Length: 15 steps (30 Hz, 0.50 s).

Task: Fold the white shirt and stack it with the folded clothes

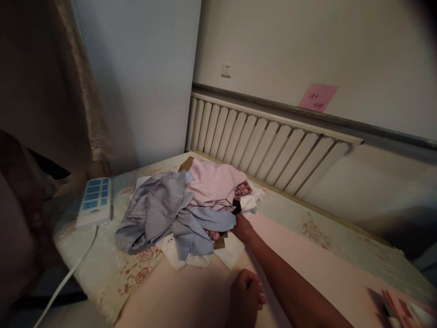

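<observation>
A heap of clothes lies on the table. On its left is a blue-grey striped shirt (153, 209), crumpled, with one sleeve hanging toward me. Behind it rests a pale pink garment (215, 180). White cloth (186, 259) sticks out below the shirt, and dark floral cloth (243, 189) shows at the right. My right hand (243, 227) reaches into the heap's right edge, beside a small black piece of cloth (236, 207); its fingers are hidden there. Nearer to me, my left hand (247, 289) is curled closed above the table, apart from the clothes, with nothing visible in it.
A white power strip (95, 202) with blue sockets lies on the left of the floral-covered table (314, 232), its cord hanging off the edge. A radiator (252, 141) runs behind. Pink sheeting (307, 269) covers part of the tabletop. Blurred reddish items (399, 310) lie at lower right.
</observation>
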Motion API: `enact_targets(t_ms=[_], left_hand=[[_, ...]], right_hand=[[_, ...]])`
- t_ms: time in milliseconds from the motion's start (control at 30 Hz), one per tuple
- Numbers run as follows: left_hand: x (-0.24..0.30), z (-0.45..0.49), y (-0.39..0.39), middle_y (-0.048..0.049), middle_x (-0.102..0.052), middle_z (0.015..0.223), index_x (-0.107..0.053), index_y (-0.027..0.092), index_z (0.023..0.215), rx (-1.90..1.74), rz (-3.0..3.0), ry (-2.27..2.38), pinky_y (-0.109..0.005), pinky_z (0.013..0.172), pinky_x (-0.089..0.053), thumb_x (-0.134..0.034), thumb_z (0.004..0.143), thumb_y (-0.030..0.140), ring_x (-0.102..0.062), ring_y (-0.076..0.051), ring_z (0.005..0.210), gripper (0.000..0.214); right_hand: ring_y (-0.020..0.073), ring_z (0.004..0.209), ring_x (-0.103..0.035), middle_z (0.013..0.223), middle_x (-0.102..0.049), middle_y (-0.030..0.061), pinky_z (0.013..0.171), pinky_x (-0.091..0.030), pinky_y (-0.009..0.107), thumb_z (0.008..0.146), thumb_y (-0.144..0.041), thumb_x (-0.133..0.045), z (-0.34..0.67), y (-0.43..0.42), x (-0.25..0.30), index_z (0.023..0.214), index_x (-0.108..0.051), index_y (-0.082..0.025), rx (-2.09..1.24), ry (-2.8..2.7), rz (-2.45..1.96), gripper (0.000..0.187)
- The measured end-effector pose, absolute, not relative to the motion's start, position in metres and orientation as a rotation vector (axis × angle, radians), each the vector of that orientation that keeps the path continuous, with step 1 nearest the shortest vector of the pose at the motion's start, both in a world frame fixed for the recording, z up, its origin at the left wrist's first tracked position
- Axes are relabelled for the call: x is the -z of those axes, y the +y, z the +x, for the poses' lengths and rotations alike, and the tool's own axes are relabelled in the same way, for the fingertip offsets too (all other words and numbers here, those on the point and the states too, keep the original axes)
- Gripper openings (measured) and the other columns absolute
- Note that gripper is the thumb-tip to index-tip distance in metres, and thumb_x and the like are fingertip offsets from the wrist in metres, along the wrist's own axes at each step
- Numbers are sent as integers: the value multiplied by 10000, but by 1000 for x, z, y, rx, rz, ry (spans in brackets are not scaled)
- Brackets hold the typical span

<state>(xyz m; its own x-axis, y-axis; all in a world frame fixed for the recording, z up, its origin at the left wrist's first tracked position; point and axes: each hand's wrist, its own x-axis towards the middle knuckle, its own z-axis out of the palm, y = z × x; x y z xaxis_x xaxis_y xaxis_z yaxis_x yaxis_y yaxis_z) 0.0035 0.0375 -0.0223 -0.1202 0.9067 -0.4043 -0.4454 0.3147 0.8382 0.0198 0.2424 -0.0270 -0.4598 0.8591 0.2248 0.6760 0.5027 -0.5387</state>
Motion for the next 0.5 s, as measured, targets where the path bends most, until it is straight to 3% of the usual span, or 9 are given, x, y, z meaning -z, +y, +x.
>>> enact_targets(t_ms=[67,167,333,500], left_hand=[[21,4,38,48,-543,597,-508,173,720,-1225,497,1198,-185,434,-310,-483,714,124,-506,-64,440,55],[19,5,39,53,-527,577,-498,172,720,-1192,471,1227,-186,420,-303,-470,713,101,-497,-61,414,77],[20,6,39,46,-520,574,-480,177,718,-1199,448,1212,-195,419,-296,-449,726,87,-494,-69,416,95],[10,-5,43,40,-499,528,-491,188,668,-1213,448,1209,-222,435,-312,-530,726,173,-459,-86,420,71]], right_hand=[[244,1000,-632,1086,-689,68,826,-497,311,585,-181,-722,34,240,17,1101,-640,-215,-542,-2284,-1306,523],[238,932,-657,964,-722,59,813,-490,307,607,-123,-631,53,236,-5,976,-682,-216,-495,-2209,-1401,384],[205,931,-658,1015,-701,106,856,-465,315,731,-124,-414,38,225,-42,1092,-638,-168,-335,-1972,-1459,427],[160,788,-656,838,-719,7,745,-472,245,757,-165,-440,-46,192,-57,912,-672,-212,-435,-2131,-1228,284]])
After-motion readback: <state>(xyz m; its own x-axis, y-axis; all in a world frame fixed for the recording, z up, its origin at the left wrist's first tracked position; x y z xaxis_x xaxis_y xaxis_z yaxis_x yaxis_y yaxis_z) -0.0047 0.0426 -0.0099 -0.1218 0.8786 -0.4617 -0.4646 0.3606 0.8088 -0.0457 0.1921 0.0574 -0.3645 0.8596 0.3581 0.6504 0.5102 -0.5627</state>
